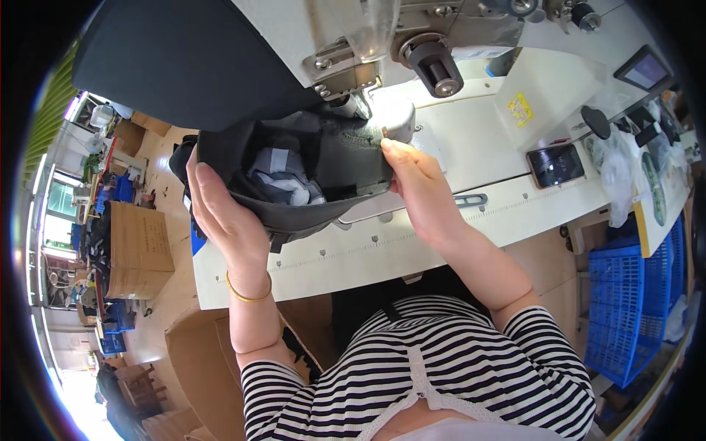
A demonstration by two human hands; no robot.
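A black fabric bag (294, 218) with its mouth facing up is held between my hands at the sewing machine (471, 33). Inside it lies a bundle of grey and white material (283, 176) with a pale label. My left hand (220, 213) is wrapped round the bag's left side, the fingers partly hidden behind it. At the opposite edge, my right hand (415, 180) pinches the fabric between thumb and fingers. That edge sits beside the needle area (360, 104) and the machine's white cylindrical arm (395, 117). Whether the needle is in the fabric cannot be made out.
A large dark panel (184, 62) overhangs the upper left. On the white table (471, 158) a phone (555, 166) lies to the right, near plastic bags (618, 173) and a cucumber (653, 187). Blue crates (625, 309) stand below right. Cardboard boxes (138, 250) stand left.
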